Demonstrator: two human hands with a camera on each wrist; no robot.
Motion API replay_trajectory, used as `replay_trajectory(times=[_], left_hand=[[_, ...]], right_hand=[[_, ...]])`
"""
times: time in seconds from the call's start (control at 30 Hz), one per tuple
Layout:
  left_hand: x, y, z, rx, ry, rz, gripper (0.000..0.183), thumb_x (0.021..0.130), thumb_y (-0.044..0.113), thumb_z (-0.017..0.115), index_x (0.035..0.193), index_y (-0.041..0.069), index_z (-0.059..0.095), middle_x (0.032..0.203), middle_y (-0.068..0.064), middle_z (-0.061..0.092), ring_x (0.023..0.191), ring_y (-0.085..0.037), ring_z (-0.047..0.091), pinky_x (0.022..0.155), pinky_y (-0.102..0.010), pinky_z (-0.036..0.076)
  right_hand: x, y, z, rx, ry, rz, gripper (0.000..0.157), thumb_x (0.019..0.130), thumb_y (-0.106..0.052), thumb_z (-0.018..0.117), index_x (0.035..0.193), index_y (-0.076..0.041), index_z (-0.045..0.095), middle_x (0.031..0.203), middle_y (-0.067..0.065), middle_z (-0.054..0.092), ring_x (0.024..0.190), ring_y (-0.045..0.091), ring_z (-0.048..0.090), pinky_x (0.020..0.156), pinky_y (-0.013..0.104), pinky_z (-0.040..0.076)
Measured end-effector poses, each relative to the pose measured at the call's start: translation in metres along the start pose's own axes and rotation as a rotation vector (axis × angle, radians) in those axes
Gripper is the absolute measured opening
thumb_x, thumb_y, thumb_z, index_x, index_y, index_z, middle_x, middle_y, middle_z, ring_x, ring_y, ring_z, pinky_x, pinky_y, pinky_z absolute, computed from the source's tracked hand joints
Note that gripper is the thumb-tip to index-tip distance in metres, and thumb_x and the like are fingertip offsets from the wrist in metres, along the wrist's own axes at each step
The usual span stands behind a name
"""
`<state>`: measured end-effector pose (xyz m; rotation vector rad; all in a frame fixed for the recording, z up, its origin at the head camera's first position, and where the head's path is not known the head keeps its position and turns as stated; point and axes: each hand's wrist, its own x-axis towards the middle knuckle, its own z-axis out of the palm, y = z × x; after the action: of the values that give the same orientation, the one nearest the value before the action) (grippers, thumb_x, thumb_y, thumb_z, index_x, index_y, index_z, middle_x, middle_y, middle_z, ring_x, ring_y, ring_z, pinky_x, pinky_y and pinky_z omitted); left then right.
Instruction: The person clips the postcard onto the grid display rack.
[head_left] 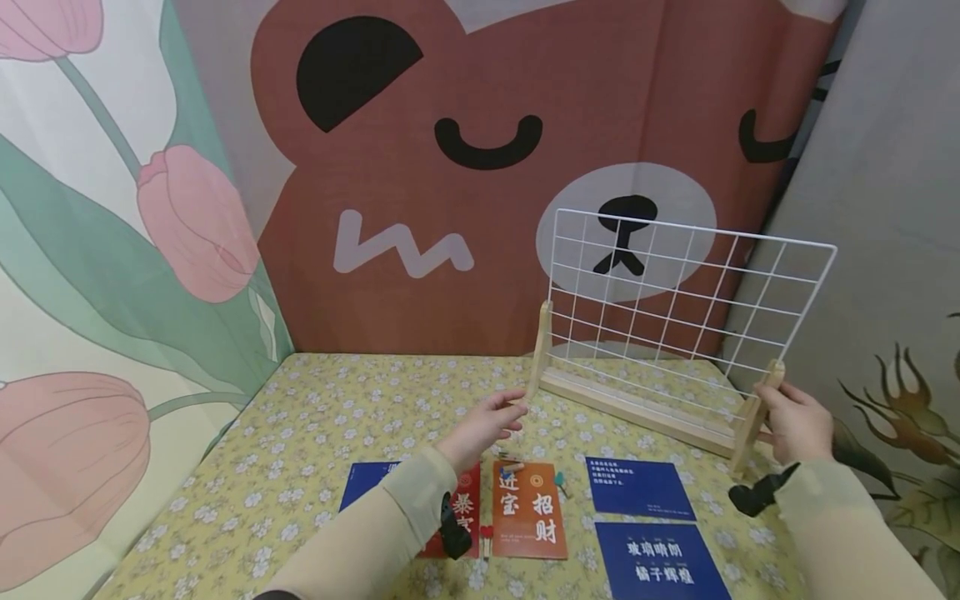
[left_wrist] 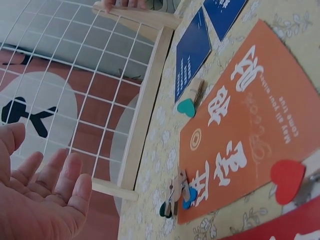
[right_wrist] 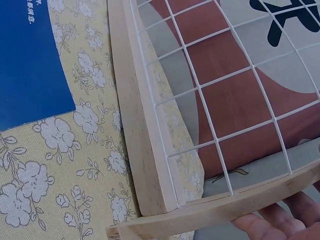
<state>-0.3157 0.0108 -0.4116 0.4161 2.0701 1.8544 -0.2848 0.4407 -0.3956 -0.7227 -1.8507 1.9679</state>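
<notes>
At the far left of the head view hangs a tulip cloth point(head_left: 198, 225), pink blooms and green leaves on pale ground. A yellow floral tablecloth point(head_left: 300, 433) covers the table across the lower frame; behind it, a brown bear cloth point(head_left: 375, 308) fills the upper middle. At lower centre-left, a blue card point(head_left: 367, 483) and red card point(head_left: 471, 483) lie partly under the left sleeve. The left hand point(head_left: 483, 427), fingers loosely bent and holding nothing, hovers just beside the rack point(head_left: 637, 414), which stands right of centre, a white grid in a wooden base. Below lie an orange card point(head_left: 529, 510), small clips around it, and two more blue cards point(head_left: 641, 489). The right hand point(head_left: 801, 421) grips the rack's right post. A grey cloth point(head_left: 900, 208) with plant prints closes the right edge.
</notes>
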Motion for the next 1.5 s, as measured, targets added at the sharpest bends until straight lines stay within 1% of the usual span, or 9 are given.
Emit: replay_trajectory(times=[0.2, 0.43, 0.57, 0.77, 1.0, 1.1, 1.3, 1.4, 1.5], left_hand=[[0.003, -0.004, -0.009, -0.008, 0.033, -0.002, 0.048, 0.099, 0.031, 0.054, 0.142, 0.011, 0.046, 0.128, -0.012, 0.056, 0.111, -0.028, 0.057, 0.101, -0.051, 0.039], [0.006, -0.012, -0.017, -0.013, 0.075, -0.010, 0.050, 0.098, 0.033, 0.056, 0.142, 0.011, 0.045, 0.129, -0.013, 0.055, 0.107, -0.024, 0.057, 0.102, -0.052, 0.037], [0.009, -0.016, -0.024, -0.005, 0.125, -0.001, 0.051, 0.099, 0.030, 0.055, 0.142, 0.005, 0.043, 0.127, -0.015, 0.054, 0.107, -0.029, 0.056, 0.101, -0.053, 0.038], [0.015, -0.019, -0.041, -0.007, 0.203, -0.007, 0.050, 0.100, 0.026, 0.052, 0.143, 0.002, 0.040, 0.130, -0.018, 0.051, 0.120, -0.040, 0.049, 0.102, -0.053, 0.037], [0.019, -0.022, -0.065, -0.039, 0.328, 0.030, 0.051, 0.100, 0.020, 0.052, 0.143, -0.002, 0.037, 0.130, -0.021, 0.049, 0.122, -0.041, 0.047, 0.102, -0.053, 0.036], [0.018, -0.021, -0.074, -0.021, 0.377, 0.007, 0.054, 0.099, 0.022, 0.053, 0.146, 0.000, 0.035, 0.138, -0.021, 0.044, 0.127, -0.038, 0.043, 0.105, -0.051, 0.035], [0.014, -0.021, -0.091, -0.001, 0.330, -0.006, 0.062, 0.102, 0.026, 0.049, 0.153, 0.006, 0.021, 0.155, -0.019, 0.023, 0.140, -0.038, 0.025, 0.111, -0.052, 0.025], [0.014, -0.024, -0.101, -0.012, 0.312, 0.015, 0.062, 0.102, 0.025, 0.048, 0.153, 0.004, 0.021, 0.154, -0.020, 0.026, 0.139, -0.038, 0.027, 0.111, -0.053, 0.025], [0.012, -0.027, -0.111, -0.020, 0.337, 0.018, 0.060, 0.102, 0.024, 0.049, 0.152, 0.003, 0.024, 0.151, -0.021, 0.031, 0.138, -0.038, 0.030, 0.110, -0.054, 0.026]], right_hand=[[0.001, 0.000, 0.006, -0.024, -0.013, 0.003, 0.073, 0.093, -0.038, 0.059, 0.153, -0.015, 0.024, 0.156, 0.015, 0.021, 0.140, 0.033, 0.024, 0.104, 0.057, 0.029], [0.000, 0.001, 0.020, -0.117, -0.107, -0.036, 0.079, 0.094, -0.044, 0.056, 0.154, -0.012, 0.016, 0.158, 0.018, 0.013, 0.142, 0.038, 0.016, 0.105, 0.059, 0.030], [-0.001, 0.002, 0.031, -0.138, -0.153, -0.066, 0.080, 0.094, -0.045, 0.055, 0.154, -0.010, 0.014, 0.158, 0.020, 0.011, 0.141, 0.041, 0.015, 0.104, 0.060, 0.030], [-0.004, -0.002, 0.051, -0.148, -0.201, -0.089, 0.080, 0.096, -0.044, 0.053, 0.154, -0.008, 0.013, 0.158, 0.020, 0.010, 0.141, 0.042, 0.016, 0.104, 0.061, 0.030], [-0.005, -0.002, 0.076, -0.139, -0.249, -0.094, 0.076, 0.097, -0.040, 0.052, 0.154, -0.006, 0.014, 0.157, 0.022, 0.014, 0.140, 0.043, 0.020, 0.104, 0.062, 0.031], [-0.005, -0.001, 0.088, -0.150, -0.268, -0.118, 0.073, 0.098, -0.038, 0.051, 0.153, -0.003, 0.017, 0.154, 0.025, 0.020, 0.138, 0.044, 0.024, 0.102, 0.063, 0.032], [-0.009, 0.000, 0.111, -0.152, -0.357, -0.151, 0.070, 0.100, -0.036, 0.049, 0.153, -0.003, 0.017, 0.151, 0.027, 0.024, 0.137, 0.044, 0.026, 0.102, 0.064, 0.032], [-0.012, 0.001, 0.123, -0.156, -0.386, -0.152, 0.068, 0.100, -0.036, 0.049, 0.153, -0.004, 0.021, 0.150, 0.028, 0.027, 0.136, 0.043, 0.029, 0.101, 0.063, 0.033], [-0.015, 0.003, 0.134, -0.144, -0.389, -0.144, 0.067, 0.099, -0.037, 0.051, 0.152, -0.006, 0.026, 0.150, 0.026, 0.030, 0.136, 0.043, 0.031, 0.101, 0.063, 0.034]])
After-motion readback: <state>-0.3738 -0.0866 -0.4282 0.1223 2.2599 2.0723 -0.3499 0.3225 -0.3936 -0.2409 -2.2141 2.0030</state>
